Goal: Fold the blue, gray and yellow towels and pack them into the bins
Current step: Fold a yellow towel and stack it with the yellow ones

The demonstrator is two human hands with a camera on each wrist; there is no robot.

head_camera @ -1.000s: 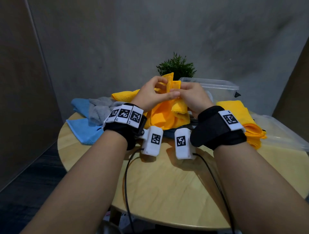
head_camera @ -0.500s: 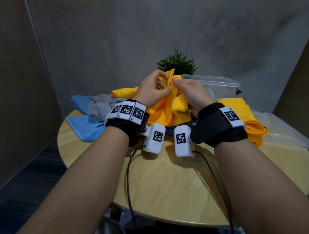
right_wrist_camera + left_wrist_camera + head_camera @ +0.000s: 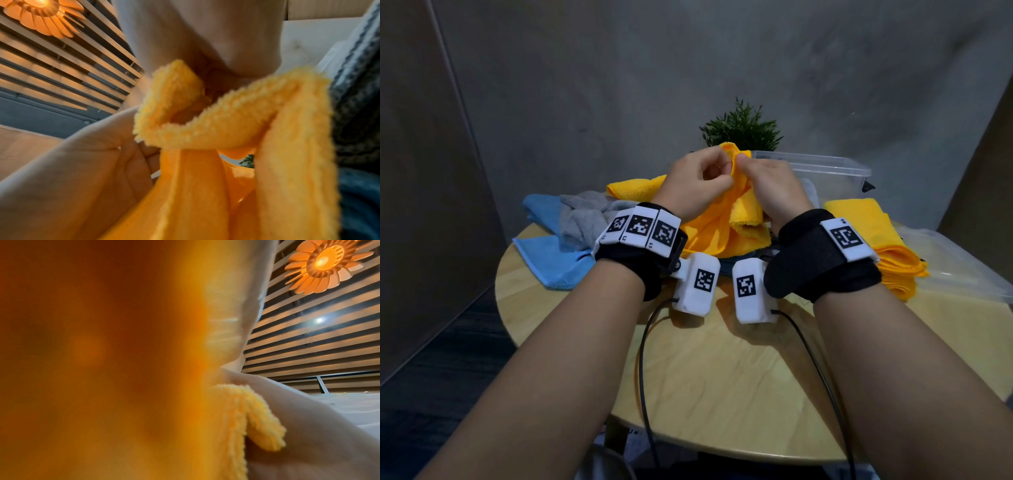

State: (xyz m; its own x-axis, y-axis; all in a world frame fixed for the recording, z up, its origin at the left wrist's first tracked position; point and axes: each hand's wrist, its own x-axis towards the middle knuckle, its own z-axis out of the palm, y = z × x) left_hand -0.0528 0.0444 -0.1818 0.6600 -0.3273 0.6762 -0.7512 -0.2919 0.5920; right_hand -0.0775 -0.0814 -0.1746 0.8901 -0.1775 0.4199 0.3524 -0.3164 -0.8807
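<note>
Blurred yellow towel (image 3: 102,361) pressed close against the left wrist camera fills most of its view, hiding the left hand's fingers there. In the head view, the right hand (image 3: 774,192) covers its own fingertips and the towel fold beneath its palm.

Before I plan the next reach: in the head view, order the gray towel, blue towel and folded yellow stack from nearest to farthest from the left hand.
1. Gray towel, just left of the left hand.
2. Blue towel, farther left at the table's edge.
3. Folded yellow stack, far right, beyond the right hand.
</note>
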